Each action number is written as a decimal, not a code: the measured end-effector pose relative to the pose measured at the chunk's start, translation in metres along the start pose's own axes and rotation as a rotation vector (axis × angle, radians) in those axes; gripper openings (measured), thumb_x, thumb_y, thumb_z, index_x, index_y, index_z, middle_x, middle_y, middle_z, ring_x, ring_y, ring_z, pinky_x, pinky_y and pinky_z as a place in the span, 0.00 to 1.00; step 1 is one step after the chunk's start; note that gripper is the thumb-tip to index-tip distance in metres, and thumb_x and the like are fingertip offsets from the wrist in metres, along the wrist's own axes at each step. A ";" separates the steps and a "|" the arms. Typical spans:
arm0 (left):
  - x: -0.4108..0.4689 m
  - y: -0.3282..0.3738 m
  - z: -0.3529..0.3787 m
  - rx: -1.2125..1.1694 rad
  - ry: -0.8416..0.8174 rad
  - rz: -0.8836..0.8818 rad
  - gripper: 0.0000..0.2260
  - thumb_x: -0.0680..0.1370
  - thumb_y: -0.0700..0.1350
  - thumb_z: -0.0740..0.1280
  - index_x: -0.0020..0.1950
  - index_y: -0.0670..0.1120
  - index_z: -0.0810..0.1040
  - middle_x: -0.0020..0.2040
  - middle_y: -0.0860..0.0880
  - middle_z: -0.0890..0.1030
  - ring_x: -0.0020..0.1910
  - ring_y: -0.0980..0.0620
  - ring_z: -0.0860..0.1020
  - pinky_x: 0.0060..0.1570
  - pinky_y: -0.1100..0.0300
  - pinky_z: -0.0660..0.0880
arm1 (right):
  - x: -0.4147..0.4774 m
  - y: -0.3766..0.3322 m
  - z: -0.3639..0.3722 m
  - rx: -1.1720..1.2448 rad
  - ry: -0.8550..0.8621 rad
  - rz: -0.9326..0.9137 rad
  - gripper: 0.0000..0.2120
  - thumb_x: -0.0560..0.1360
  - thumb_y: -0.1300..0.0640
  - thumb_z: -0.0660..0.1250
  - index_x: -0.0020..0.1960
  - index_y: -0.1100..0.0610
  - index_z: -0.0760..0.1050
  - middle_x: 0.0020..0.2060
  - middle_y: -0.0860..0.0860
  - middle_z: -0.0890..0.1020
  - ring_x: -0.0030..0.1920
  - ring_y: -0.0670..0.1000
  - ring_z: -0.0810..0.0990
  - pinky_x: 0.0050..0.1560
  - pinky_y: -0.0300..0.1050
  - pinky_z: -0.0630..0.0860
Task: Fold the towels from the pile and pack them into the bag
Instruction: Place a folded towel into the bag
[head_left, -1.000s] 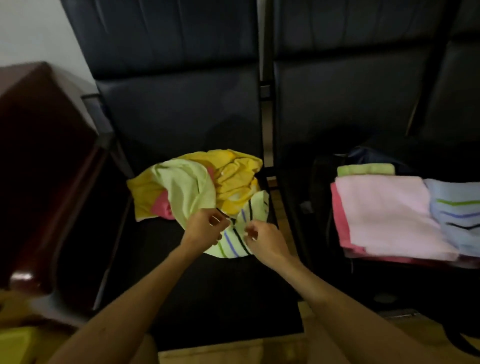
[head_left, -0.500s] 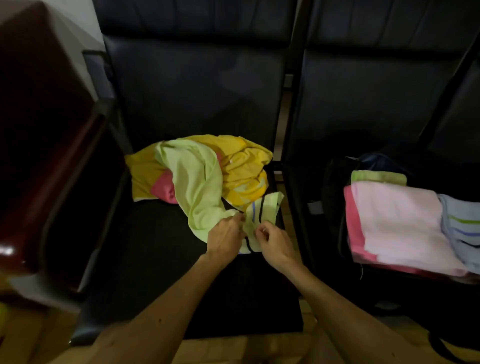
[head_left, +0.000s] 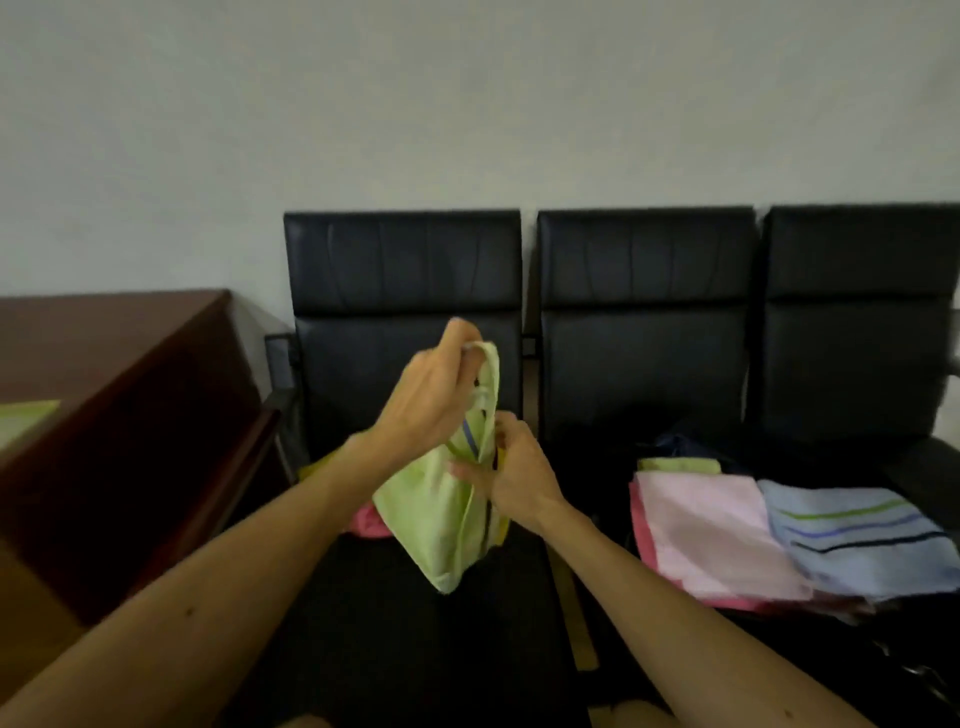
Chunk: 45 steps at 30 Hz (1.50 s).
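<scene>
1. Black chair seat (head_left: 415, 649) fills the near ground, and two bare forearms reach out over it.
2. The right hand (head_left: 519, 478) is the lower one. Its fingers (head_left: 467, 473) pinch the hanging edge of the light green towel (head_left: 431, 525) about halfway down.
3. The left hand (head_left: 426, 400) is higher, fingers clamped on the towel's top corner. The cloth hangs in the air above the seat, and blue and dark stripes show inside its fold.
4. Behind the towel, on the same seat, parts of the pile (head_left: 366, 519) show as pink and yellow cloth.
5. On the next seat to the right lies a folded stack. It holds a pink towel (head_left: 711, 540), a blue striped towel (head_left: 852, 545) overlapping its right side, and a folded green towel (head_left: 678, 464) at the back.
6. Dark blue fabric (head_left: 675, 444) sits just behind the stack. It is too dim to tell whether this is the bag.
7. Three black backrests (head_left: 647, 260) stand side by side against a pale wall (head_left: 467, 104), with a brown wooden cabinet (head_left: 104, 364) at the left.
</scene>
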<state>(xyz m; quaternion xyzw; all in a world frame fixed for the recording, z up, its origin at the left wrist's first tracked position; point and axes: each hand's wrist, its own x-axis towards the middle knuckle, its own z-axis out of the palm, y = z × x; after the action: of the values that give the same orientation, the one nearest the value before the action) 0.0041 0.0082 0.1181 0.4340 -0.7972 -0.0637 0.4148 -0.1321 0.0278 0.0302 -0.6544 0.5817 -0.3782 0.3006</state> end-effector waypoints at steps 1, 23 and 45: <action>0.012 0.021 -0.023 0.026 0.046 0.052 0.03 0.84 0.43 0.56 0.55 0.45 0.67 0.31 0.49 0.75 0.32 0.43 0.76 0.34 0.50 0.69 | -0.003 -0.024 -0.012 0.030 0.027 -0.050 0.22 0.67 0.39 0.73 0.56 0.45 0.72 0.52 0.45 0.78 0.53 0.49 0.79 0.55 0.53 0.78; 0.057 0.188 -0.224 -0.213 0.173 0.045 0.12 0.82 0.50 0.64 0.44 0.49 0.84 0.40 0.54 0.85 0.39 0.58 0.82 0.41 0.63 0.78 | -0.057 -0.263 -0.198 0.143 -0.041 -0.472 0.14 0.71 0.53 0.77 0.53 0.56 0.81 0.45 0.52 0.87 0.44 0.53 0.86 0.44 0.47 0.83; -0.100 0.064 -0.174 -0.706 0.323 -0.601 0.10 0.79 0.48 0.69 0.43 0.42 0.81 0.35 0.51 0.85 0.34 0.55 0.83 0.33 0.61 0.80 | -0.082 -0.140 -0.208 0.301 -0.157 -0.142 0.17 0.59 0.52 0.78 0.46 0.58 0.86 0.42 0.54 0.85 0.40 0.49 0.82 0.41 0.40 0.78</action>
<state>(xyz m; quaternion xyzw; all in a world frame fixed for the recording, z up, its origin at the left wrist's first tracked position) 0.1160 0.1669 0.1991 0.4820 -0.4919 -0.3787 0.6183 -0.2361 0.1381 0.2460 -0.6689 0.4456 -0.4290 0.4124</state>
